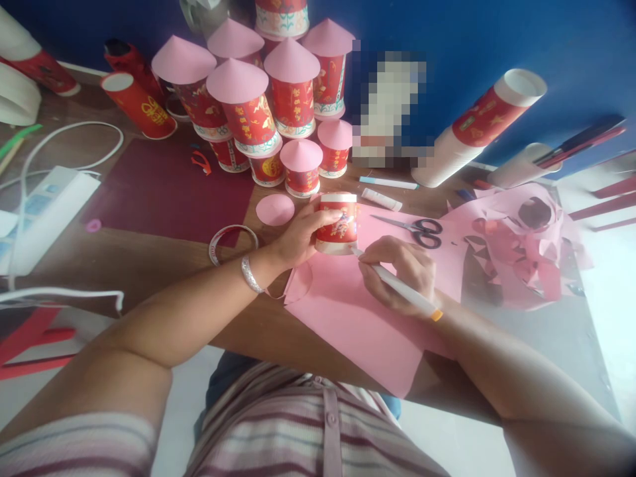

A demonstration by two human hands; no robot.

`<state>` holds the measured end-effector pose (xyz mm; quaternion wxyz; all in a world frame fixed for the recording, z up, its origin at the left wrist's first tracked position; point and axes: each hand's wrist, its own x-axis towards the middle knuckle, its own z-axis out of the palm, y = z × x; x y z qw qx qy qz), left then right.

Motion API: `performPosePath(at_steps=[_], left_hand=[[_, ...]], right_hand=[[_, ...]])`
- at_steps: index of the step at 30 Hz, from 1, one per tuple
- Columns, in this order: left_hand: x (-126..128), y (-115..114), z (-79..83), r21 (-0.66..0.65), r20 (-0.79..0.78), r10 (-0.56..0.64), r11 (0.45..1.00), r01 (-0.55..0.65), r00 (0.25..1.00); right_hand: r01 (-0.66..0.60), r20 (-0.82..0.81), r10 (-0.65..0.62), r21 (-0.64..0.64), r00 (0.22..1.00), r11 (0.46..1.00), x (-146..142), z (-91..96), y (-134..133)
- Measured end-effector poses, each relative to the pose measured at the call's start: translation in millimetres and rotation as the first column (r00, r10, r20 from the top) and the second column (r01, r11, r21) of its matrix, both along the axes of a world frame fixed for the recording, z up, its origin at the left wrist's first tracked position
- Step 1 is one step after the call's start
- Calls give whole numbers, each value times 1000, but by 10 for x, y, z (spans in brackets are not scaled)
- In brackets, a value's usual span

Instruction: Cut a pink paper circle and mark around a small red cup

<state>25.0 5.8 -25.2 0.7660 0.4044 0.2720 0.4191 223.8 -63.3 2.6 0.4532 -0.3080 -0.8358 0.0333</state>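
Now, far left of the cup [338, 224] lies a power strip [44, 212]. Nearer on that side are a tape ring [233, 240] and a pink disc [275, 209], and behind it stands a stack of cone-topped cups [258, 99]. Your left hand [298, 235] grips the cup's side, holding it upright on the pink sheet [358, 331]. Just right of the cup, your right hand [397, 271] is closed around a pen [397, 288], its tip at the cup's base. Scissors [415, 230] lie further right, and paper scraps [517, 245] beyond them.
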Motion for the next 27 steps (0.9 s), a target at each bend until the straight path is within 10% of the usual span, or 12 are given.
performPosePath(at_steps=[27], left_hand=[[28, -63, 46, 5, -63, 45, 999, -45, 997]], right_hand=[[-6, 14, 6, -4, 1000, 1000, 12, -64, 2]])
